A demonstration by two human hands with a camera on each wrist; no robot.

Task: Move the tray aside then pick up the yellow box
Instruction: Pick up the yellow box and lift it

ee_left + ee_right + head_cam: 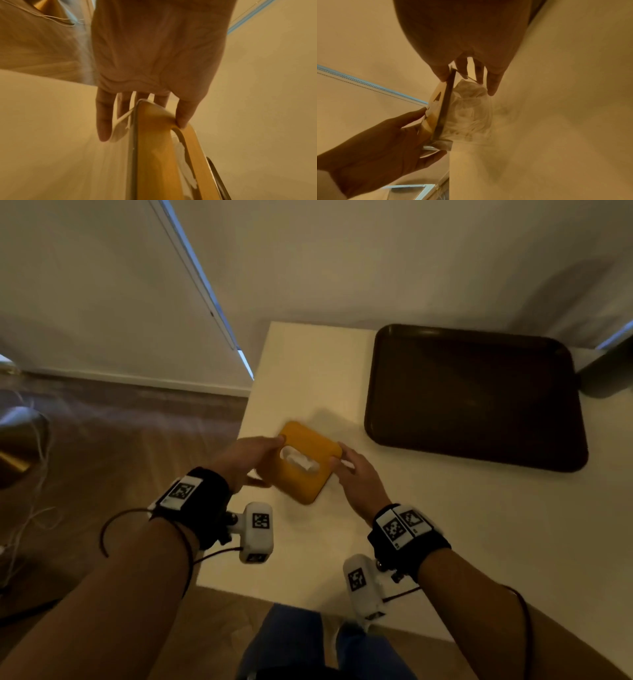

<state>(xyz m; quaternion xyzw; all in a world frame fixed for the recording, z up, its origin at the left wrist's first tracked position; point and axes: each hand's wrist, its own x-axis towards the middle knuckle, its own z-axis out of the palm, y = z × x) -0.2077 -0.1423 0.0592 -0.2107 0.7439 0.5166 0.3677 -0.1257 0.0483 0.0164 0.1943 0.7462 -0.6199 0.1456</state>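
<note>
The yellow box (308,474), with a yellow lid and white tissue poking from its slot, hangs tilted just above the white table (479,542) near its left edge. My left hand (265,457) grips its left side, thumb on the lid (154,155) and fingers underneath. Opposite, my right hand (339,455) pinches the right edge. In the right wrist view the box's clear base (467,115) shows crumpled tissue, with the right hand (467,85) above it and the left hand (393,135) below. The dark brown tray (472,395) lies flat and bare at the table's back right, apart from both hands.
A dark object (609,371) stands behind the tray at the far right edge. The table ends just left of the box, with wood floor and loose white cables (34,474) beyond. A wall rises behind the table.
</note>
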